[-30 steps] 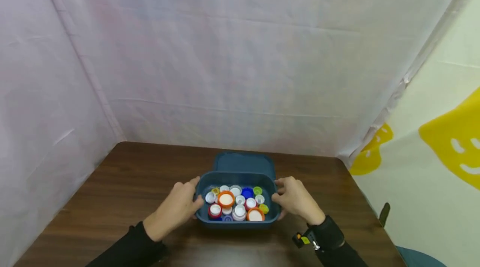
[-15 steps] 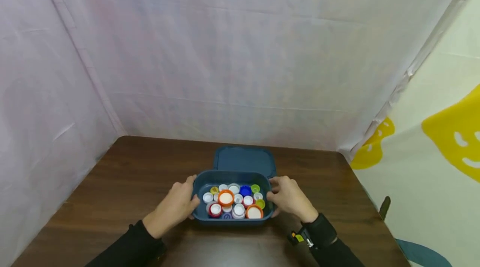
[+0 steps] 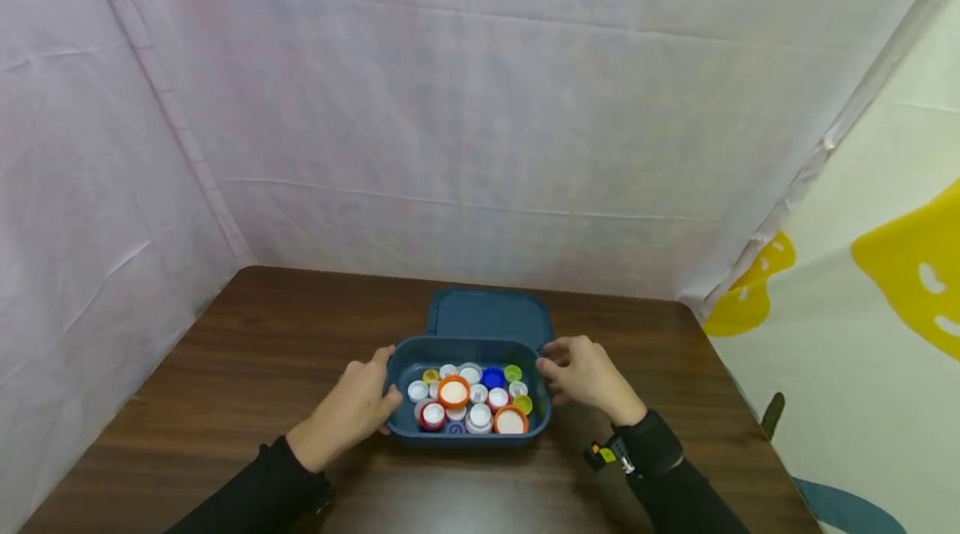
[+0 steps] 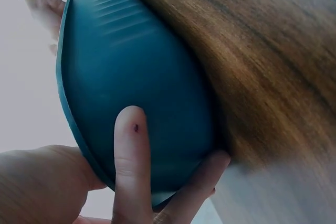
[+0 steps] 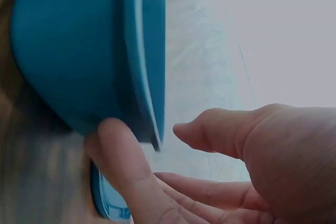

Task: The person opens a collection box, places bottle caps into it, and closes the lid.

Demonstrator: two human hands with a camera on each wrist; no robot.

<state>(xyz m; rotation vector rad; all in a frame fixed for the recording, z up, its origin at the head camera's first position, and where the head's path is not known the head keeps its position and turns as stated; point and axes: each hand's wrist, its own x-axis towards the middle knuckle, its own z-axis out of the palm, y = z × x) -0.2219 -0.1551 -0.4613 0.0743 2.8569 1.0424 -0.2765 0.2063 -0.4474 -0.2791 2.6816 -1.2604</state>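
A dark blue plastic box [image 3: 469, 440], with no lid on it, stands on the table and holds several bottle caps [image 3: 478, 394] in white, red, orange, blue, green and yellow. My left hand [image 3: 352, 409] grips its left end; in the left wrist view the fingers [image 4: 131, 156] lie along the outer wall and the thumb is at the rim. At the right end is my right hand [image 3: 588, 376]. Its fingertips [image 5: 113, 135] touch or nearly touch the outer wall, while the thumb [image 5: 199, 129] is apart from the rim.
Behind the box lies its dark blue lid [image 3: 491, 317], flat on the brown wooden table [image 3: 247, 367]. Pale sheets [image 3: 480, 117] hang at the back and left. A light sheet with yellow smiling shapes [image 3: 915, 259] hangs at the right.
The box has shifted slightly left and away from me, with my left hand still on it. My right hand has loosened, its thumb now off the rim.
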